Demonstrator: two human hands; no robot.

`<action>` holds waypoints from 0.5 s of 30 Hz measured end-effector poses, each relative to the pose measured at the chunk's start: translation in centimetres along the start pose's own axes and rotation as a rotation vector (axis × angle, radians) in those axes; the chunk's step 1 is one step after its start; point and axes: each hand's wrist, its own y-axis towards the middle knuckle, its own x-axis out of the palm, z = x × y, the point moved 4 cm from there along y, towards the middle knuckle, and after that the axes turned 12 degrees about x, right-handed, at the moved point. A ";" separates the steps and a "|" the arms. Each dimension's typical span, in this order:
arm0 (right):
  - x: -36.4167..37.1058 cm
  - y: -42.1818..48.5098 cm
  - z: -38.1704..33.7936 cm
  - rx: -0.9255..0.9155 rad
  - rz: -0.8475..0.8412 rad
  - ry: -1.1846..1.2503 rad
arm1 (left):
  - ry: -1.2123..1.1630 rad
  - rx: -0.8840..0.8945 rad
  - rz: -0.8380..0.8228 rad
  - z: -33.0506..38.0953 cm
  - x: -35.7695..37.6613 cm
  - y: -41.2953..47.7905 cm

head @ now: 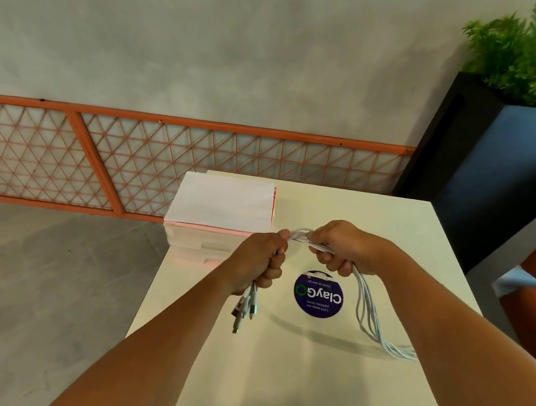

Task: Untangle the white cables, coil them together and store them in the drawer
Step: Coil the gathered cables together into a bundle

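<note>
Holding the white cables (366, 314) as one bundle above the surface (303, 388), head view: the left grip (260, 263) curls round the plug ends, which hang below it. The right grip (342, 246) curls round the strands, whose slack trails onto the surface. Untangling looks done; coiling is barely begun, and the drawer (206, 246) behind appears closed.

cables (365, 304): smooth white plastic, metal plug ends
drawer unit (200, 238): translucent plastic
table (305, 378): smooth matt cream
</note>
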 end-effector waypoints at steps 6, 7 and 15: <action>-0.5 -0.5 0.1 0.162 -0.114 0.019 | 0.558 0.347 0.205 0.5 0.6 1.3; -0.7 -0.5 0.0 0.133 -0.080 0.000 | 0.576 0.349 0.237 0.3 0.4 1.5; -1.4 -1.1 -1.8 -0.483 0.466 -0.539 | 0.064 0.105 0.278 -0.1 0.2 1.6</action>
